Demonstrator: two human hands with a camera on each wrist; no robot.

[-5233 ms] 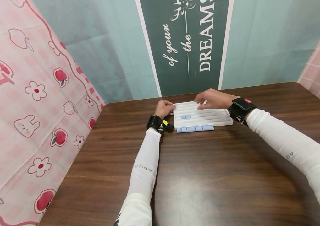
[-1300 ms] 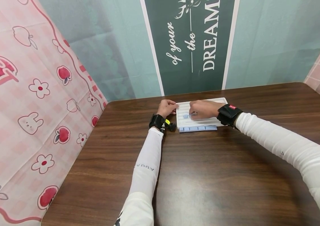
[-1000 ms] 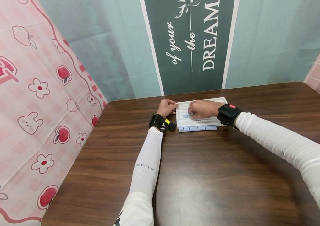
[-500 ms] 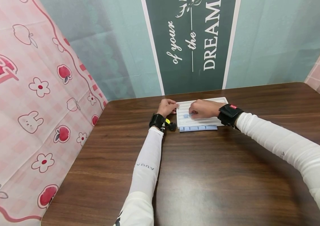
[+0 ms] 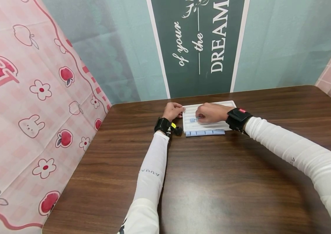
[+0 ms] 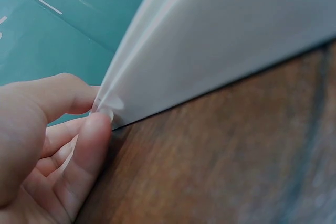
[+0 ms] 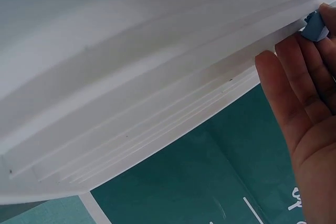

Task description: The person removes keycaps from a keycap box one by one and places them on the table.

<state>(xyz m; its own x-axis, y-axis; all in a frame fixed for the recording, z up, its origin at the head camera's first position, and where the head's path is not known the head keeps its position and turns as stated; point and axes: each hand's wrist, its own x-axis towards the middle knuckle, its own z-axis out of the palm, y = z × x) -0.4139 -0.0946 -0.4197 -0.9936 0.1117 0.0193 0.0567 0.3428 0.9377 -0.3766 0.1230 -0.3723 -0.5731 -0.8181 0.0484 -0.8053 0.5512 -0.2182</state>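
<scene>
A white ridged tray (image 5: 189, 112) lies near the table's back edge. My left hand (image 5: 172, 111) pinches the tray's left back corner between thumb and index finger, as the left wrist view shows up close. Over the tray's middle, my right hand (image 5: 213, 113) pinches a small light-blue keycap (image 7: 315, 28) between thumb and fingertips, low at one of the ridges. Another blue keycap (image 5: 192, 120) sits on the tray just left of those fingertips. A row of several wider blue keycaps (image 5: 205, 133) lies on the table along the tray's front edge.
The dark wooden table (image 5: 200, 182) stretches toward me. A small black object with a yellow tag (image 5: 177, 130) is beside my left wrist. Teal and dark-green cloth (image 5: 197, 65) hangs behind, with a pink patterned cloth (image 5: 36, 130) at the left.
Compared with about five seconds ago, my right hand has come down and slightly left, onto a keycap on the tray. Over the last second both hands have stayed almost still.
</scene>
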